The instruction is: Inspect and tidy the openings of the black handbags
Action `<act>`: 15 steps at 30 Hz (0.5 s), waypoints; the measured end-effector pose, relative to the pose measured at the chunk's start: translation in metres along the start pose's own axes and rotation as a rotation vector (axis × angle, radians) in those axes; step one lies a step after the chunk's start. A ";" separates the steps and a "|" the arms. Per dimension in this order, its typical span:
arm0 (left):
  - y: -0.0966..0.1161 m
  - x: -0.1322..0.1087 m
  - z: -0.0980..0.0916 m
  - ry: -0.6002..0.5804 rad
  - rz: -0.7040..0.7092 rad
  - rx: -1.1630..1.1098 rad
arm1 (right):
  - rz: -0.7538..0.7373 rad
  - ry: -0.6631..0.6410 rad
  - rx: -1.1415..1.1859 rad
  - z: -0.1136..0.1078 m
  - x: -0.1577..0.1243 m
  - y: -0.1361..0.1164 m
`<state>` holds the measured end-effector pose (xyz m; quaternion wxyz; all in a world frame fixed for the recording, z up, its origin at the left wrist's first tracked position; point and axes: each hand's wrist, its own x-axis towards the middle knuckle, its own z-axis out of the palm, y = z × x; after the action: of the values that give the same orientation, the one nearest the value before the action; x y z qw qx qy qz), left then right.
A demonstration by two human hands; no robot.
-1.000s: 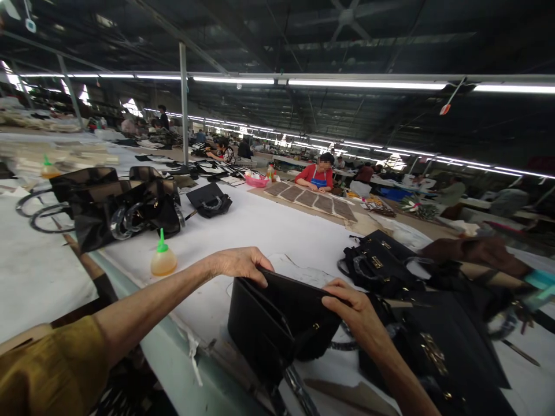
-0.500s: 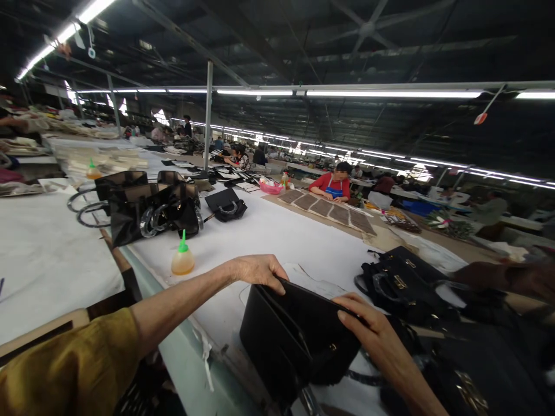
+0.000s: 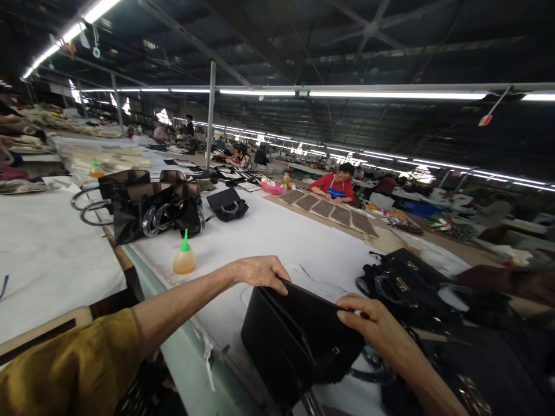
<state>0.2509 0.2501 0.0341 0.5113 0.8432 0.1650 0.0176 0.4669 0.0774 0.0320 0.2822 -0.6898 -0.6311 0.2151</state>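
Observation:
A black handbag [image 3: 299, 341] is held up at the near edge of the white-covered table, tilted, with a small gold fitting on its side. My left hand [image 3: 263, 274] pinches the upper left end of its top edge between thumb and fingers. At the other end of that edge, my right hand [image 3: 366, 316] grips with the thumb on the near face and the fingers behind. Part of a wrapped handle shows below the bag; its far side is hidden from me.
A glue bottle [image 3: 184, 257] with a green nozzle stands left of my forearm. Several black handbags [image 3: 136, 208] sit farther back on the left; more bags [image 3: 399, 283] are piled at right, where a co-worker's blurred arm [image 3: 507, 280] reaches in. A person in red [image 3: 332, 184] works across the table.
Both hands keep their hold on the handbag's top edge. The right hand and bag have shifted very slightly to the right, and the whole view has moved a little.

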 end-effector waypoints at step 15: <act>0.000 0.000 0.000 -0.007 -0.010 -0.020 | -0.137 0.141 -0.592 0.013 0.013 -0.019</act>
<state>0.2512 0.2498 0.0340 0.5204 0.8373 0.1672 0.0136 0.4458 0.0930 0.0357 0.1260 -0.7112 -0.6901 -0.0456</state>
